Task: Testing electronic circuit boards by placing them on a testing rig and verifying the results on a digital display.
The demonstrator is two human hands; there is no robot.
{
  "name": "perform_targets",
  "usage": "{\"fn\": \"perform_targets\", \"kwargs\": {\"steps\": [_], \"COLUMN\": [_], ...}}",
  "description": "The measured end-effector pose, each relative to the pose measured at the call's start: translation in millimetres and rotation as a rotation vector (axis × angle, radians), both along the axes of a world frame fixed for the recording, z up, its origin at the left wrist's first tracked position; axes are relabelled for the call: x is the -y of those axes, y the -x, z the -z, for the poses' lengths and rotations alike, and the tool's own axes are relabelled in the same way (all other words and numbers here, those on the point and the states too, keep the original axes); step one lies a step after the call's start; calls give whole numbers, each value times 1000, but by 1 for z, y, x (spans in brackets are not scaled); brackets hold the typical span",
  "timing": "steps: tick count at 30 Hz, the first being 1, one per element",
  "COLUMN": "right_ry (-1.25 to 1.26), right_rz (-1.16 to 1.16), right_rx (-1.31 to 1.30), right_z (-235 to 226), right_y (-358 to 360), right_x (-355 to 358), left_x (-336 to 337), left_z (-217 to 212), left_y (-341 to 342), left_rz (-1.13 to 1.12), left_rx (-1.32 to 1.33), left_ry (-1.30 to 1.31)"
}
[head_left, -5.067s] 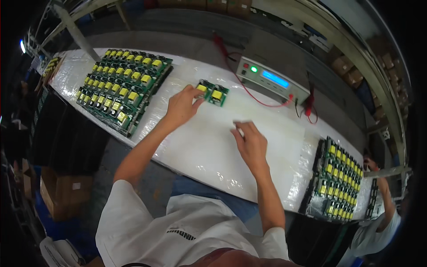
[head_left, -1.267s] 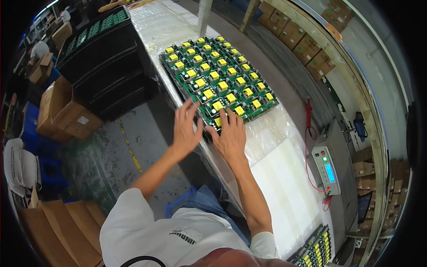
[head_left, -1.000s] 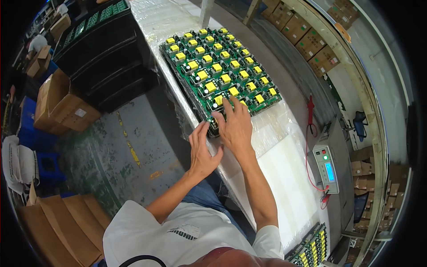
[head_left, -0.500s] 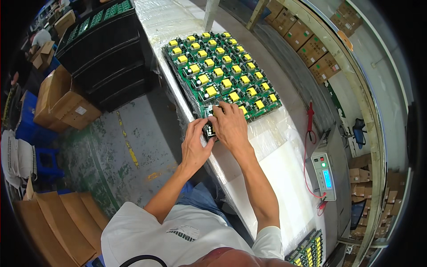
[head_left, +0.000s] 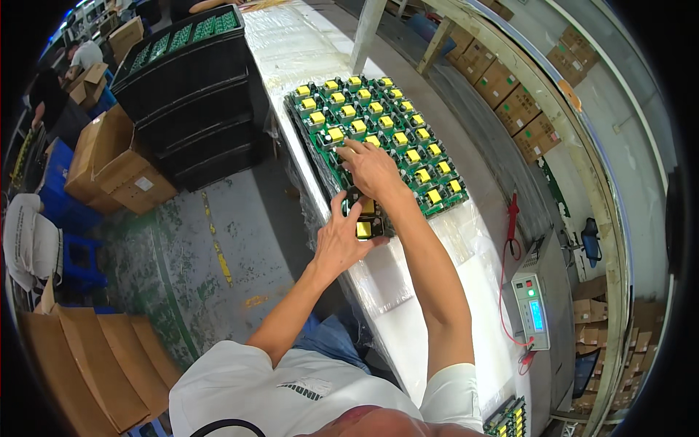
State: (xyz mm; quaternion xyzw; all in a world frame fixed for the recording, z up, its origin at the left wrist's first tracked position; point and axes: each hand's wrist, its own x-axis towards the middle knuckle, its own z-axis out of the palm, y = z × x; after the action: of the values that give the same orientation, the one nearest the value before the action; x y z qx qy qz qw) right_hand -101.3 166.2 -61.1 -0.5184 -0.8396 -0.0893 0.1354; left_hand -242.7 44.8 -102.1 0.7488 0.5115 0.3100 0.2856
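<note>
Rows of green circuit boards (head_left: pixel 413 155) with yellow transformers and dark components lie packed together on the white bench. At their near left corner, my left hand (head_left: pixel 339 237) is closed around the edges of a few circuit boards (head_left: pixel 364 229) set side by side, with yellow blocks showing between thumb and fingers. Farther along the left edge, my right hand (head_left: pixel 373 172) has its fingertips closed on the near edge of another circuit board (head_left: pixel 335 135). Its thumb is partly hidden, and my right forearm covers some of the boards.
A tester (head_left: pixel 531 309) with a lit blue screen stands at the right, a red probe (head_left: pixel 512 215) beyond it. More boards (head_left: pixel 507 419) lie at the near end. Black crates (head_left: pixel 182 95) stand at far left; cartons (head_left: pixel 120 164) and a blue stool (head_left: pixel 81 258) are on the floor.
My right hand has left the spot beside my left hand and moved farther along the boards' left edge. My left hand still grips boards at the corner. The whole view has shifted slightly.
</note>
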Motion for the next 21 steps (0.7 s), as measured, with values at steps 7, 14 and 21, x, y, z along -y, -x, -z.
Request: {"fn": "perform_targets", "kwargs": {"steps": [7, 14, 21], "right_ry": [228, -80, 141], "right_rz": [196, 58, 203], "right_rx": [5, -4, 121], "right_z": [-10, 6, 4], "right_y": [22, 15, 24], "right_x": [14, 8, 16], "left_x": [2, 10, 23], "left_z": [20, 18, 29], "left_y": [17, 23, 42], "left_rz": [41, 50, -15], "left_rx": [138, 277, 418], "left_ry": [9, 14, -65]}}
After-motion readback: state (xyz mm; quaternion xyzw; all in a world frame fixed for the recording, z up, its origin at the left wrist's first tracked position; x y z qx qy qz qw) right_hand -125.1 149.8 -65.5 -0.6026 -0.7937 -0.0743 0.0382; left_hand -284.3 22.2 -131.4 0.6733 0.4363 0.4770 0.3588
